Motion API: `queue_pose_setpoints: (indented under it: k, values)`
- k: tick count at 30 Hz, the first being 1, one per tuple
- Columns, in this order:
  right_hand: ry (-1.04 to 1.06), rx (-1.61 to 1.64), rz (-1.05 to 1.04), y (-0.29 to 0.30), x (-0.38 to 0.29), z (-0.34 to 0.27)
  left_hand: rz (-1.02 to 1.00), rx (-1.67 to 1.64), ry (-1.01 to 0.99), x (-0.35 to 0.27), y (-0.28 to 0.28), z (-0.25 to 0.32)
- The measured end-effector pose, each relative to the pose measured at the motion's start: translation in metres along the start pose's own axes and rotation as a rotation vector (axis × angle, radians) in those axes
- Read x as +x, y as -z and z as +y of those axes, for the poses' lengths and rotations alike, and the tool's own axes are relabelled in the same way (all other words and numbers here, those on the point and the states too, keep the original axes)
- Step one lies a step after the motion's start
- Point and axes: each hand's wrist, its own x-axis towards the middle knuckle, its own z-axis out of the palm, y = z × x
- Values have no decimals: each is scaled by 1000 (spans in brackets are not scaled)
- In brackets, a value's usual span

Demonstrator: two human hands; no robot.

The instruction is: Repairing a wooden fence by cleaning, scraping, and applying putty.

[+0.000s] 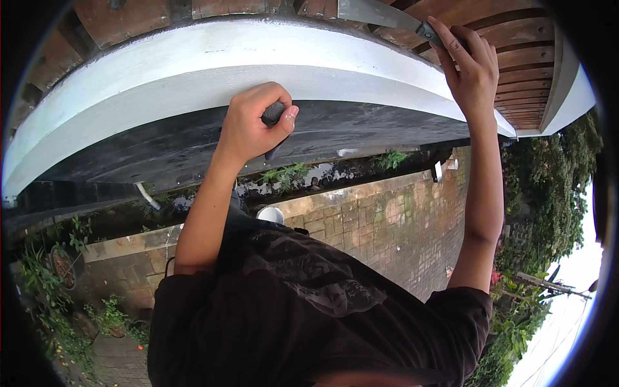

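My left hand point(256, 121) is closed around a dark grey, rough-surfaced object point(273, 113) in front of the white painted band point(193, 89). A narrow dark part shows below the fist; whether it belongs to the same object, I cannot tell. White smears mark the thumb. Higher and to the right, my right hand point(466, 67) grips the dark handle of a flat metal blade tool point(379, 15), probably a scraper. Its blade points left across the brown wooden slats point(520, 36), just above the white band. The blade's far end is cut off by the picture's top edge.
Beneath the white band is a dark wall point(348, 118). Far below lie a planted water channel point(329, 176), a white bucket point(271, 215) by my body, and brick paving point(377, 227). A pale pipe point(147, 196) sticks out at the left. Potted plants and trees flank the paving.
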Motion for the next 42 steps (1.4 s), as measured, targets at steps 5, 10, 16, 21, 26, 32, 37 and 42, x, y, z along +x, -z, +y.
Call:
queue_pose_setpoints:
  k: [5, 10, 16, 21, 26, 32, 37, 42]
  values:
    - [24, 30, -7, 7, 15, -6, 2, 8, 3, 0, -1, 1]
    - [90, 17, -16, -10, 21, -11, -9, 0, 14, 1, 0, 1]
    - [13, 65, 16, -8, 23, -21, -6, -12, -8, 1, 0, 1]
    - [20, 46, 21, -5, 27, -27, -6, -21, 6, 0, 1, -1]
    - [-37, 39, -20, -9, 21, -24, -14, -21, -22, 1, 0, 1]
    - [-20, 18, -14, 2, 12, -3, -26, -18, 4, -2, 4, -1]
    - [19, 24, -50, -12, 25, -18, -19, -33, 16, 0, 5, -1]
    - [3, -13, 1, -1, 21, -10, -20, -22, 4, 0, 6, -3]
